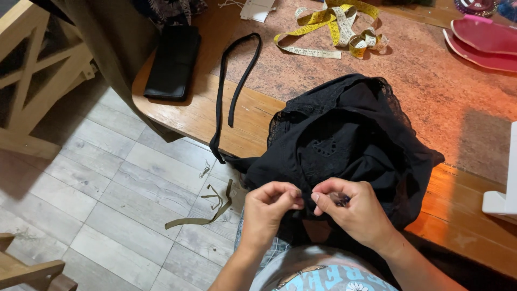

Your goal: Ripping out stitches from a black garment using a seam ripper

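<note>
Together, left hand (267,207) and right hand (353,210) pinch black garment (344,134).

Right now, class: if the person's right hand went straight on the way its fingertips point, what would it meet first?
The right hand points left across the black fabric it pinches, so it would most likely meet the fingertips of the left hand first. They look almost touching already, though depth is hard to judge.
</note>
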